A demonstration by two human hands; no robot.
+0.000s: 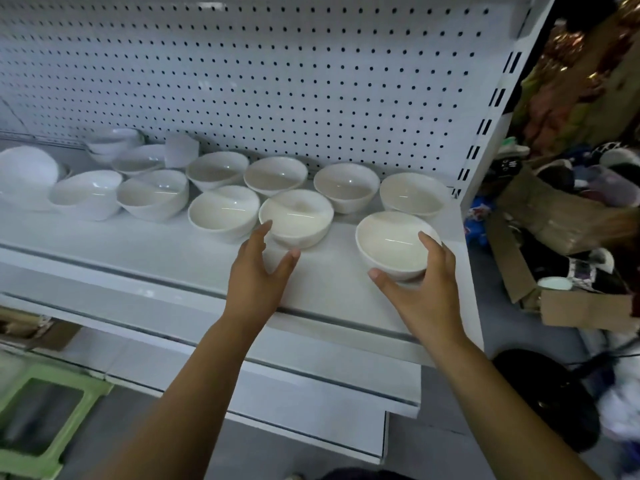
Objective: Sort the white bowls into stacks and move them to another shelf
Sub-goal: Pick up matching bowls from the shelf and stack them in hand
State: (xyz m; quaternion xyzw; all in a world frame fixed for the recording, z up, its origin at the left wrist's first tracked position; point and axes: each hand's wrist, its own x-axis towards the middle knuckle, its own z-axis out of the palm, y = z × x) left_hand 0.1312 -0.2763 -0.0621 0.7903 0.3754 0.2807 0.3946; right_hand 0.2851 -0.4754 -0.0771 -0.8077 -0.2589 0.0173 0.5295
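Several white bowls stand loose on a white shelf (pixel 180 258) in front of a pegboard. My right hand (pixel 420 289) grips the nearest bowl (pixel 391 242) at the shelf's right end, thumb on its rim and fingers under its side. My left hand (pixel 258 271) is spread open around the front of a middle bowl (pixel 298 216), thumb and fingers close to its base, holding nothing. Behind them stand further bowls, one at the back right (pixel 412 192) and another back middle (pixel 346 183). More bowls, some tilted or stacked (pixel 110 142), sit at the left.
A white plate (pixel 24 171) leans at the far left. Lower white shelves (pixel 311 393) jut out beneath my arms. A green stool (pixel 45 414) stands at the lower left. Cardboard boxes (pixel 585 306) and clutter fill the floor to the right of the shelf upright (pixel 491 109).
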